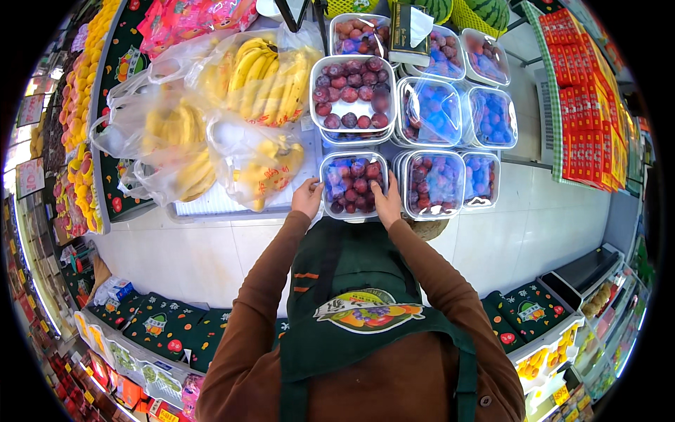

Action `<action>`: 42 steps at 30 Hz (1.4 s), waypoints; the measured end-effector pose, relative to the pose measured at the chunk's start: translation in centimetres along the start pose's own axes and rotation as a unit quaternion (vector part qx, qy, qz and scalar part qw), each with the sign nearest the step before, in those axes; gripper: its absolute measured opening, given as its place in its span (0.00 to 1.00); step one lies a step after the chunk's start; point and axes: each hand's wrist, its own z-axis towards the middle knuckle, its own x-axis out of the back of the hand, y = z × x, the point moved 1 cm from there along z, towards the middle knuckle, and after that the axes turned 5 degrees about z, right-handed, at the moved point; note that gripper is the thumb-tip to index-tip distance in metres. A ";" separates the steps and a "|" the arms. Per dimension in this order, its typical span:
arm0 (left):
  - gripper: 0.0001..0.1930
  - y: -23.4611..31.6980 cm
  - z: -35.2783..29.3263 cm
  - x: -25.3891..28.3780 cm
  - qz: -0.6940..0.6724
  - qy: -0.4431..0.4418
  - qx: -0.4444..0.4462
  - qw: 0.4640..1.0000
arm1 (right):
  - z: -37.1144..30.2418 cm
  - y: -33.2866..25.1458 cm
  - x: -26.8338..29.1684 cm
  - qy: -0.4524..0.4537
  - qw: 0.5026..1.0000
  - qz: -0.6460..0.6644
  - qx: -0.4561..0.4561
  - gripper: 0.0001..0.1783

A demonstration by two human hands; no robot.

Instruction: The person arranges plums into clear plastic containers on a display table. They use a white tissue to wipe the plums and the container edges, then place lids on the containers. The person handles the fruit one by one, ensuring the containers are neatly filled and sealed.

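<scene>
A clear plastic box of dark red plums is held between my two hands at the near edge of the display. My left hand grips its left rim, fingers curled against the side. On the opposite rim, my right hand has its thumb over the top edge; its other fingers are partly hidden. Just beyond is another box of plums, with white bottom showing between the fruit. Stacked boxes of plums stand close to my right hand, their tops shiny with bluish glare.
Bananas in clear bags cover the left of the display. A tissue box rests on the far plum boxes, near netted watermelons. Red cartons are stacked at the right. Pale tiled floor lies around me, with fruit shelves behind.
</scene>
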 end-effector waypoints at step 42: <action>0.28 14.9 -1.7 -7.8 -0.022 -0.134 -0.195 0.971 | 7.8 -0.4 20.6 0.159 0.981 -0.057 0.092 0.20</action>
